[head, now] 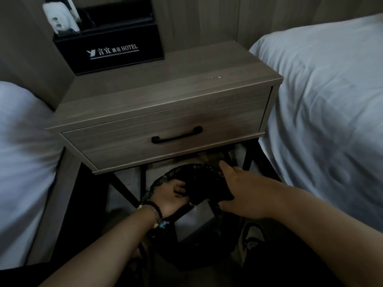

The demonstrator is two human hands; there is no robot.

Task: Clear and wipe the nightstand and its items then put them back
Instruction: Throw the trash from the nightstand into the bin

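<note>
grey woodgrain nightstand, blk handle, blk box, white bedding

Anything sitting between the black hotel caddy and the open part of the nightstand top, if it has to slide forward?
Nothing visible does. The black hotel caddy sits at the back left of the nightstand top, and the surface in front of it and to its right is bare. Both hands are down below the drawer, at a black bin.

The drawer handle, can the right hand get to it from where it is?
Probably yes. The right hand is low at the black bin, under the nightstand. The drawer handle above faces it, uncovered.
</note>
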